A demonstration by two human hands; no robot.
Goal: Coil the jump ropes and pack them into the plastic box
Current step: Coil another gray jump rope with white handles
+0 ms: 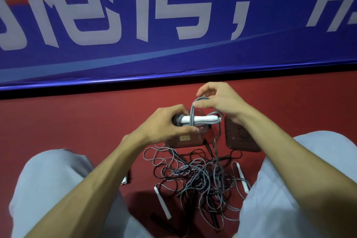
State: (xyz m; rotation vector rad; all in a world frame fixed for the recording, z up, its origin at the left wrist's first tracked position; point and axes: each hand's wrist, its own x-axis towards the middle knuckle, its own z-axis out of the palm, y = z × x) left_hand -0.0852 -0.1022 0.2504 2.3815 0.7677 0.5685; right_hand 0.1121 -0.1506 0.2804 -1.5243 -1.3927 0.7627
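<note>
L hand (166,123) curls round the grey end of the white handles (199,119), held level. R hand (218,100) pinches the grey cord loop (192,111) just above, cord wrapped round the handles. Clear plastic box (185,141) sits below on the red floor (77,121), lid (241,139) just right. Rope tangle (202,177) nearer, btwn knees. Blue banner (173,60) bounds far side.

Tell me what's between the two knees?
A tangle of gray and black ropes with loose white handles, on the red floor, seen in the head view.
</note>
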